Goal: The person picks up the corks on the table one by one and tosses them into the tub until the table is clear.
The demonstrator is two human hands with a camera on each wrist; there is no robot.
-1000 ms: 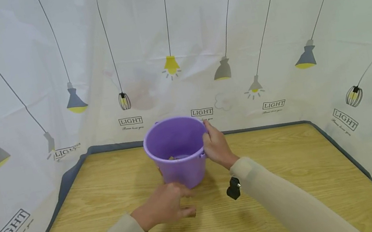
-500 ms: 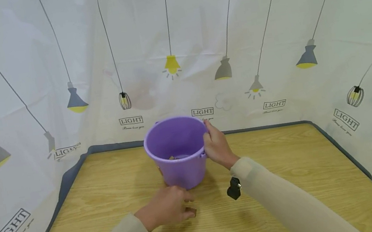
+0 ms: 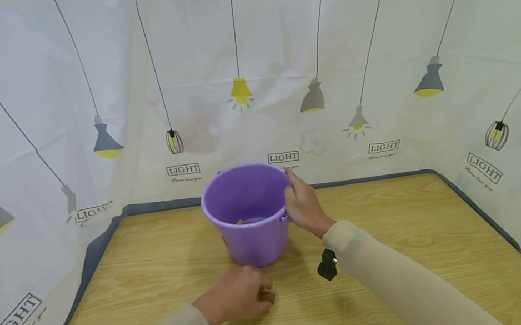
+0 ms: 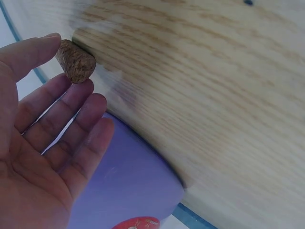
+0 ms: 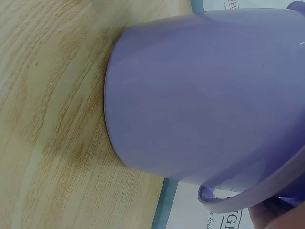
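A purple bucket [image 3: 257, 244] stands upright on the table. My right hand [image 3: 306, 207] grips its right side at the rim, by the handle [image 5: 267, 191]. In front of the bucket, my left hand [image 3: 235, 294] is low over the table. In the left wrist view, a brown cork [image 4: 77, 63] lies between its thumb and forefinger, which pinch it near the tabletop. The other fingers [image 4: 88, 114] are extended, close to the bucket wall. Small brownish pieces [image 3: 241, 222] show at the bottom of the bucket, mostly hidden by its front wall.
The wood-grain table [image 3: 405, 253] has a dark blue edge along its back and sides. A white curtain [image 3: 204, 53] printed with hanging lamps surrounds it. A red label [image 4: 138, 223] is on the bucket's outside.
My left hand has shifted slightly toward me and right, and its thumb and fingers have drawn together on the cork. My right hand and the bucket stay put.
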